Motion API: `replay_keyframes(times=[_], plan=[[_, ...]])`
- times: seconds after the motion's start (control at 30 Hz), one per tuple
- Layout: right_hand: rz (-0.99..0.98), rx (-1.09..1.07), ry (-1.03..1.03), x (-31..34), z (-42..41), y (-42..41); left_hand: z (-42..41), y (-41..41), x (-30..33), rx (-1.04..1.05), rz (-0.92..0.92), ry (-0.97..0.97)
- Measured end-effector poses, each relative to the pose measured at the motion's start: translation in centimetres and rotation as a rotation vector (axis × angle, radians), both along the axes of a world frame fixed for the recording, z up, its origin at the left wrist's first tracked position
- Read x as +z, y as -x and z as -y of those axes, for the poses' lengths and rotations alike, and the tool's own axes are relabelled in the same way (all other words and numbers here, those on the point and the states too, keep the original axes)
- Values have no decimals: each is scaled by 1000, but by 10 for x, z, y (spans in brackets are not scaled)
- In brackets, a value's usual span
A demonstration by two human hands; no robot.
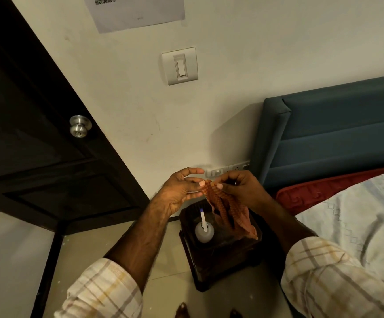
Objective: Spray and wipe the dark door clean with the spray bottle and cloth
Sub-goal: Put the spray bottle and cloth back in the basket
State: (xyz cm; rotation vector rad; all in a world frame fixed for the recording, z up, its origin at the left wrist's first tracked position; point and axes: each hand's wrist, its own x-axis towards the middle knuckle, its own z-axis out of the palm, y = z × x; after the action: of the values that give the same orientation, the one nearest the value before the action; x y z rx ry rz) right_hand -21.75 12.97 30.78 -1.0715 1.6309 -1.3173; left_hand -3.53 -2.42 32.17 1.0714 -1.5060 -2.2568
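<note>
Both hands, left (182, 191) and right (239, 191), pinch cloth (230, 214) top edge, spreading it for wiping; bottle (204, 231) waits below.

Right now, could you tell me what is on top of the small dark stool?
The spray bottle stands on the stool. The cloth, pinched by both hands, hangs over its far right part, covering what lies beneath.

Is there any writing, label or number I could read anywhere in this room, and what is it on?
Nothing here is readable.
Paper sheet on the wall: a dark printed block at its top edge, too blurred to read.
Spray bottle on the small stand: no label shows from above.
Light switch: no marking visible.
</note>
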Motion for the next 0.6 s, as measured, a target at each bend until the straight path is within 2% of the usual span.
replay_keyframes(times=[0.13, 0.3, 0.6], plan=[[1, -15, -8, -6, 5, -7, -4, 0, -3, -3, -79, -64], [99, -103, 20, -10, 6, -16, -6, -1, 0, -25, -78, -65], [-45, -166, -61, -7, 7, -24, -9, -5, 6, -56, -8, 45]])
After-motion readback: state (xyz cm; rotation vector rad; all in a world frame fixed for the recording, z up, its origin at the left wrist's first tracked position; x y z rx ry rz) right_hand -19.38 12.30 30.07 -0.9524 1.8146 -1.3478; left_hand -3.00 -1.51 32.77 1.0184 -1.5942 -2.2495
